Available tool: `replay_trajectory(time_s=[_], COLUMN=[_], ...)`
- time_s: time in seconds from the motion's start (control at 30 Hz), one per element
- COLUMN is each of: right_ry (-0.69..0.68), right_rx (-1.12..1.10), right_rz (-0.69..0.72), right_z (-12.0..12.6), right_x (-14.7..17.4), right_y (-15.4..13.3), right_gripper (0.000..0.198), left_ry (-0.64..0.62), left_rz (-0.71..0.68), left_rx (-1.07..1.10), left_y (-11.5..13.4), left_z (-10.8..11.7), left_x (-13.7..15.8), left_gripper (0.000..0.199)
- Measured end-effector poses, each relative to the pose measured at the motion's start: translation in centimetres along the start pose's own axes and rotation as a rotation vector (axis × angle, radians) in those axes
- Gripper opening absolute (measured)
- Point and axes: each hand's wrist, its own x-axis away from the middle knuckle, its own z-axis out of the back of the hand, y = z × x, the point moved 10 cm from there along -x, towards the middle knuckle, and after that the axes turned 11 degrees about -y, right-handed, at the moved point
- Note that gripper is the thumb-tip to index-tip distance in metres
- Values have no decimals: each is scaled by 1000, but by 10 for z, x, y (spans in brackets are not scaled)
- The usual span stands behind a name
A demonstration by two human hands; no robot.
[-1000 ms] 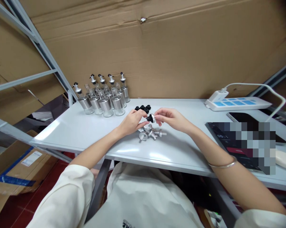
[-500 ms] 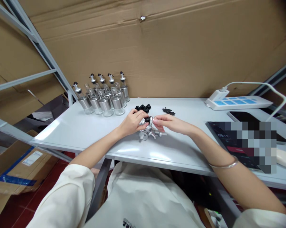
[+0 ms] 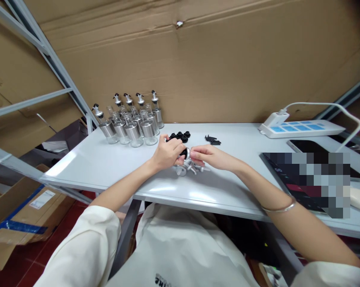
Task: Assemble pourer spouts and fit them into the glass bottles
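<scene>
Between my two hands, just above the table, is a bottle pourer [image 3: 188, 153] with a silver collar and a black stopper. My left hand [image 3: 168, 152] is closed around its black stopper end, and the fingers cover most of it. From the other side, my right hand [image 3: 209, 155] pinches the silver end with thumb and fingertips. Loose silver pourer tops [image 3: 181, 170] lie on the table right under both hands. Behind my left hand sit several black stoppers [image 3: 180, 136]. A small pile of thin black pieces [image 3: 212, 140] lies farther back to the right.
Several glass bottles with steel sleeves [image 3: 132, 131] stand at the back left, some with pourers fitted. On the right are a power strip [image 3: 305, 128] with a white cable, a phone [image 3: 305, 147] and a partly blurred tablet [image 3: 283, 175]. Cardboard [image 3: 197, 71] backs the table.
My left hand has turned and wrapped further over the black stopper, hiding more of it. My right hand keeps its pinch, slightly shifted left.
</scene>
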Motion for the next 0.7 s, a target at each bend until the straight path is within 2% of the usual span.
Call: replay_trajectory(time_s=[0.23, 0.33, 0.53, 0.7], right_ry=[213, 306, 440, 479], right_rx=[122, 281, 685, 907], right_rz=[21, 2, 86, 177], right_z=[13, 19, 22, 18], right_x=[3, 6, 11, 15], right_y=[-9, -16, -32, -44], right_gripper=[44, 40, 39, 41], left_ry=[12, -10, -85, -120], left_rz=[113, 159, 257, 306], left_rx=[135, 202, 323, 470], left_y=[-14, -21, -30, -34], left_z=[3, 0, -10, -16], left_x=[-6, -8, -9, -9], left_gripper=[30, 32, 41, 57])
